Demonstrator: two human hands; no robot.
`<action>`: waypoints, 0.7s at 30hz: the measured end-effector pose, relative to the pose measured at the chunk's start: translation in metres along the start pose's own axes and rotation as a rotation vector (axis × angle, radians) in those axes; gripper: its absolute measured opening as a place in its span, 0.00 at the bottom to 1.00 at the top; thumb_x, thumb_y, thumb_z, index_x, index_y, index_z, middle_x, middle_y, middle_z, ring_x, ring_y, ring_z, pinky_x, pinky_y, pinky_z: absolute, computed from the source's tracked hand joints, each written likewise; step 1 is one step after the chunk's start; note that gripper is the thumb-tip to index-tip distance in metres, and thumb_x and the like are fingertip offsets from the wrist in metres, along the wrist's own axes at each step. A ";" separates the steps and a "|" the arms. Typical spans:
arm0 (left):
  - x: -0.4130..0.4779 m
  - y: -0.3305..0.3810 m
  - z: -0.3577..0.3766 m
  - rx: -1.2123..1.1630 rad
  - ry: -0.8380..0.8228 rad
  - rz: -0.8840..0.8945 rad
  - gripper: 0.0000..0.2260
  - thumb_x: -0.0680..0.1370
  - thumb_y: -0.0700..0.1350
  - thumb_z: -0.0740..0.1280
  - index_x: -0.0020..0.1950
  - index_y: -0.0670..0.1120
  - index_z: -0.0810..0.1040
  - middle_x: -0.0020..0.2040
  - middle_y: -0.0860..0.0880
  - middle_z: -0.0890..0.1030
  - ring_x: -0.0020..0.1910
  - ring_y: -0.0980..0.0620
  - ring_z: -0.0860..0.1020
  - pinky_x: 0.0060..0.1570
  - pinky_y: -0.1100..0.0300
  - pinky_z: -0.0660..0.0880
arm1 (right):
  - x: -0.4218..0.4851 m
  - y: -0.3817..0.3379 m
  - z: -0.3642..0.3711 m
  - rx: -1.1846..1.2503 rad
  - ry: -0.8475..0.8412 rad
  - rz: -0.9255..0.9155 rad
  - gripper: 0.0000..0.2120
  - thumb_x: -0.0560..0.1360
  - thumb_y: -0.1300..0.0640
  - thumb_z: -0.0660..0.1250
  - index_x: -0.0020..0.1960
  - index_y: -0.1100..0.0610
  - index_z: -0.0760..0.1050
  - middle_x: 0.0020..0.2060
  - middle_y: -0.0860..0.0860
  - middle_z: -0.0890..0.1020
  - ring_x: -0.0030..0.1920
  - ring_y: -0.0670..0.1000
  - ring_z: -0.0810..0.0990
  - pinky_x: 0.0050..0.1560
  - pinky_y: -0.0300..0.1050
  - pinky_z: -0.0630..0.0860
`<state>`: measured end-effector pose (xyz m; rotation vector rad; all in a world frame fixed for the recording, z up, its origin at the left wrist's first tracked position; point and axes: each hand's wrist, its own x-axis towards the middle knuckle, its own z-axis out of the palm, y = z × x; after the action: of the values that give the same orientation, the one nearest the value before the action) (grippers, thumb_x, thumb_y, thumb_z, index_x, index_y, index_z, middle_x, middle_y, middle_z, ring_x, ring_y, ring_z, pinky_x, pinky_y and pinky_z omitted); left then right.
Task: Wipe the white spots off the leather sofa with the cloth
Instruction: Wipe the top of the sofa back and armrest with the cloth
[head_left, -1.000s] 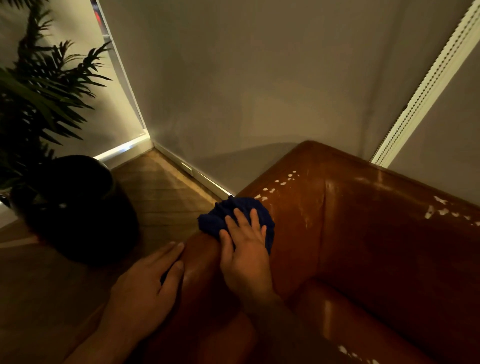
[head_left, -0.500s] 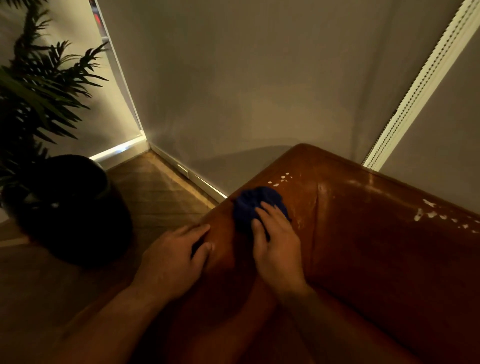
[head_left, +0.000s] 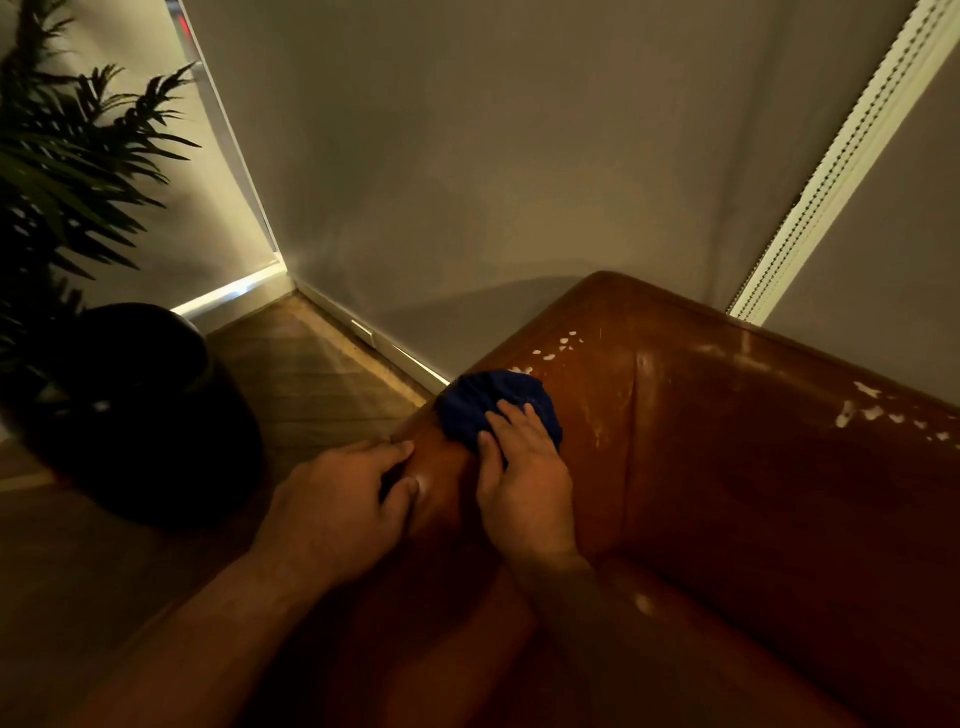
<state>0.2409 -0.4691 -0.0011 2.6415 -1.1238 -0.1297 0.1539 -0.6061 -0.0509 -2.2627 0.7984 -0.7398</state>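
A brown leather sofa (head_left: 727, 493) fills the lower right. Its armrest runs from me toward the wall. My right hand (head_left: 524, 478) presses a bunched blue cloth (head_left: 488, 400) flat onto the armrest top, fingers spread over it. White spots (head_left: 558, 348) lie on the armrest just beyond the cloth, near the corner. More white spots (head_left: 872, 408) dot the top of the backrest at the right. My left hand (head_left: 343, 504) rests on the armrest's outer edge, fingers curled against the leather, holding nothing.
A dark round plant pot (head_left: 135, 410) with a leafy plant (head_left: 57, 171) stands on the wooden floor (head_left: 322, 374) at the left. A grey wall (head_left: 467, 182) is close behind the sofa. A window blind edge (head_left: 831, 171) runs up the right.
My right hand has pushed the cloth forward along the armrest toward the corner, covering spots that were visible before. My left hand has slid forward along the armrest edge too.
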 end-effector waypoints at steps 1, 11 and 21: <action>0.002 0.001 -0.001 0.001 -0.014 -0.004 0.21 0.76 0.60 0.59 0.68 0.59 0.71 0.65 0.57 0.76 0.62 0.53 0.75 0.58 0.56 0.74 | -0.001 0.002 -0.001 0.010 0.002 0.026 0.16 0.80 0.58 0.59 0.65 0.60 0.73 0.68 0.54 0.72 0.73 0.51 0.62 0.71 0.38 0.51; 0.035 0.030 -0.007 0.008 -0.079 -0.016 0.22 0.77 0.58 0.62 0.71 0.57 0.67 0.66 0.55 0.76 0.63 0.52 0.74 0.57 0.57 0.72 | 0.031 0.012 -0.040 0.044 0.027 0.027 0.16 0.79 0.56 0.61 0.65 0.57 0.74 0.69 0.52 0.72 0.73 0.51 0.63 0.74 0.47 0.55; 0.037 0.030 -0.005 0.056 -0.065 -0.002 0.22 0.77 0.61 0.59 0.70 0.60 0.67 0.63 0.58 0.77 0.58 0.56 0.76 0.53 0.59 0.75 | 0.056 0.020 -0.011 0.037 -0.232 0.111 0.19 0.79 0.42 0.55 0.69 0.38 0.66 0.77 0.41 0.48 0.74 0.50 0.31 0.69 0.65 0.34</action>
<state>0.2470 -0.5148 0.0125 2.7061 -1.1617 -0.1882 0.1766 -0.6618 -0.0411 -2.2007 0.7842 -0.4279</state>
